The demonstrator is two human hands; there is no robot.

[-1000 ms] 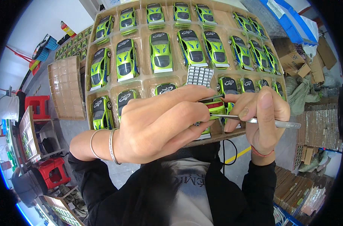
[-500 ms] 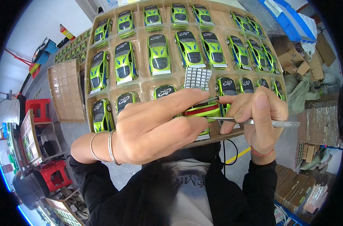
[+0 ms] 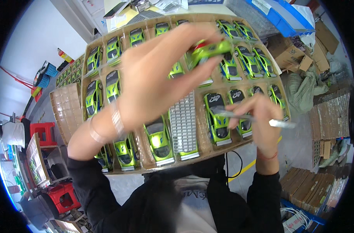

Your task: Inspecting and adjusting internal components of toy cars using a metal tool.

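My left hand [image 3: 146, 73] is raised over the far part of a tray [image 3: 201, 134], holding a green toy car [image 3: 212, 51] between thumb and fingers. Motion blurs the car, but a red patch shows at its left end. Rows of similar green toy cars [image 3: 159, 141] with black roofs sit in the tray's compartments. Over the near right cars, my right hand [image 3: 264, 120] is closed round metal tweezers [image 3: 282, 124], their tips pointing left. A sheet of small silvery stickers [image 3: 183, 126] lies across a car near the tray's front edge. My left hand hides several cars.
Papers [image 3: 146, 15] and small boxes lie on a table beyond the tray. A blue bin [image 3: 280, 17] stands at the far right, above cardboard boxes [image 3: 289, 54]. Stacked cardboard [image 3: 305, 190] fills the lower right. Red stools [image 3: 43, 134] stand at the left.
My left hand has carried the toy car up and away, toward the tray's far side. The tweezers are now apart from the car. More of the sticker sheet shows, and the view has shifted.
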